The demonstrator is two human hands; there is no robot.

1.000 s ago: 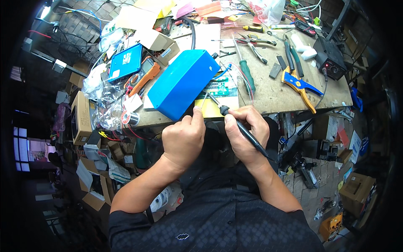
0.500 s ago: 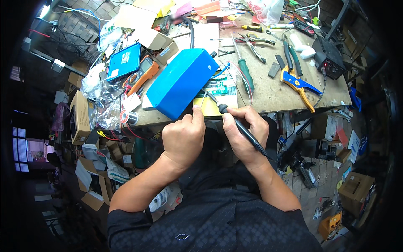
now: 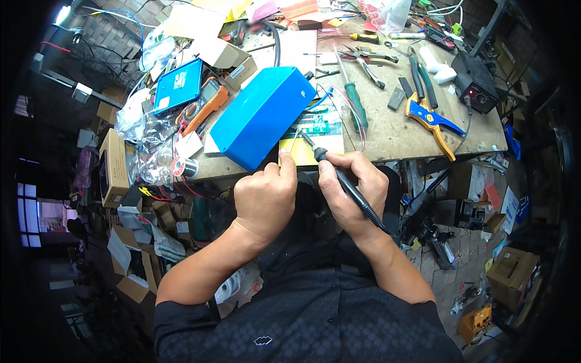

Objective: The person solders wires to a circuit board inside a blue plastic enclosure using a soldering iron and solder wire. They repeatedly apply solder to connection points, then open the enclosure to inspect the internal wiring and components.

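My right hand [image 3: 358,192] grips a black soldering iron [image 3: 346,180] like a pen, its tip over a green circuit board [image 3: 315,123] near the table's front edge. Closed in a pinch, my left hand [image 3: 266,195] holds a thin strand of solder wire [image 3: 295,143] pointing up toward the board's near side. The board lies on a yellow and white sheet [image 3: 330,144]. A large blue box [image 3: 263,115] stands just left of it and hides part of the sheet. Whether the iron's tip touches the board is too small to tell.
A solder spool [image 3: 184,167], an orange multimeter [image 3: 206,109] and a blue lid [image 3: 179,88] lie on the left. To the right are a green screwdriver [image 3: 356,106], blue-yellow wire strippers [image 3: 431,116], pliers [image 3: 370,66] and the black soldering station [image 3: 477,85].
The soldering iron's tip has shifted slightly to the right, away from the solder wire. My hands keep nearly the same place and grip.
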